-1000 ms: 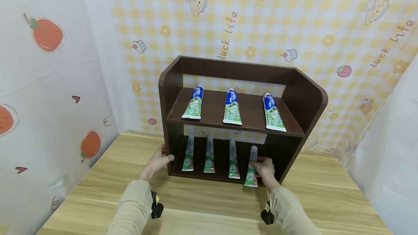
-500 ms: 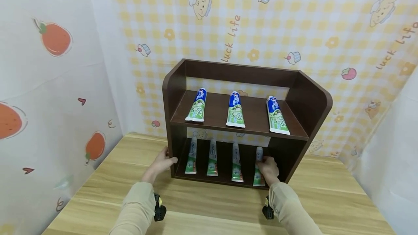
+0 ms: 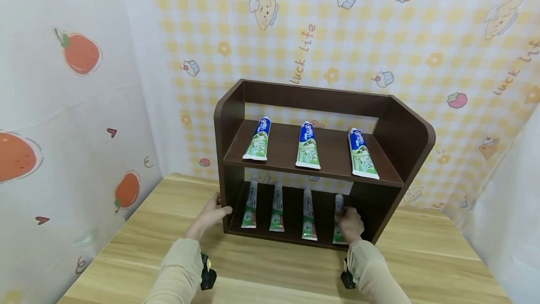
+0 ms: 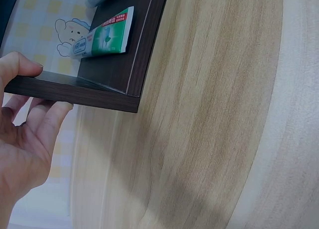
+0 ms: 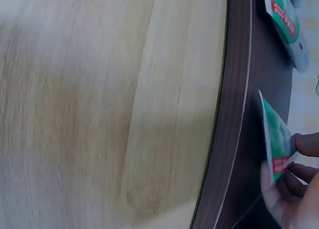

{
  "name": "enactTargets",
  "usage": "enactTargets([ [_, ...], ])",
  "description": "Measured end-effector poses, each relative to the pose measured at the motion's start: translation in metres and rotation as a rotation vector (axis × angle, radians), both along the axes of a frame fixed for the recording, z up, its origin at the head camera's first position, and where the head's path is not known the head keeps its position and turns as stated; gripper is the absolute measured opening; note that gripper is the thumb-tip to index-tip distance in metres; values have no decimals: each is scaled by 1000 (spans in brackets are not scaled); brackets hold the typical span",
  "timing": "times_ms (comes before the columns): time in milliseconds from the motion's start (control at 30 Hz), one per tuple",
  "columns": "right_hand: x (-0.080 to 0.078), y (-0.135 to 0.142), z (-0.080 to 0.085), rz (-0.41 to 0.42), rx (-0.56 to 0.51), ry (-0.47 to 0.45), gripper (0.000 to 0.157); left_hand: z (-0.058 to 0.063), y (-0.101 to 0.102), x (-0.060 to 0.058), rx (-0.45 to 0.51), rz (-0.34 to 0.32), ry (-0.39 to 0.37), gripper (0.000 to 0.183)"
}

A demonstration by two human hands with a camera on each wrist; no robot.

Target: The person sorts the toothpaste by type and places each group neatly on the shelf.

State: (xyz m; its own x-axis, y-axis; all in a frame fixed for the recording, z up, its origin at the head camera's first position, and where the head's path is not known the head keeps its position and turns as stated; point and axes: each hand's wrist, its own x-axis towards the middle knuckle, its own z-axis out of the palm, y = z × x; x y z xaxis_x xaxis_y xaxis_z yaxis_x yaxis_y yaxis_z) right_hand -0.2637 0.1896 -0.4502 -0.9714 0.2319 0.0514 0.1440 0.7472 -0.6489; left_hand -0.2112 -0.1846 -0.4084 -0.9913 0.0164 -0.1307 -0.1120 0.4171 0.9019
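Note:
A dark brown two-tier shelf (image 3: 287,168) stands on the table. Its left side panel (image 4: 84,95) is gripped by my left hand (image 3: 213,214), the thumb inside and the fingers outside. In the lower tier at the right, my right hand (image 3: 351,224) pinches a green-and-white toothpaste tube (image 5: 277,139), partly covered by the fingers in the head view. The tube lies over the lower board, its crimped end near the front edge. Other green toothpaste tubes, a left one (image 3: 250,208), a middle one (image 3: 277,210) and a right one (image 3: 309,217), lie in the same tier.
On the upper tier lie blue-and-green toothpaste tubes, left (image 3: 258,140), middle (image 3: 308,147) and right (image 3: 363,154). A wood-grain table (image 3: 270,271) extends in front of the shelf. Patterned cloth (image 3: 337,36) hangs behind, with white sheets at both sides.
My right hand has moved the toothpaste tube back into the lower tier; its end stuck out past the front edge before. My left hand keeps its hold. The head view has shifted slightly.

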Motion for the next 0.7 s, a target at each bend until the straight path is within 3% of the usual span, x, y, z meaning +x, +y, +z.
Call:
enactTargets([
  [233,-9,-7,1,-77,183,-146,33,3,-2,-2,16,-19,-19,69],
  [533,-8,-13,-1,26,412,-196,18,-1,-1,-3,28,-17,-24,68],
  [700,-7,-15,-4,24,479,-179,18,-2,0,-3,31,-14,-22,65],
])
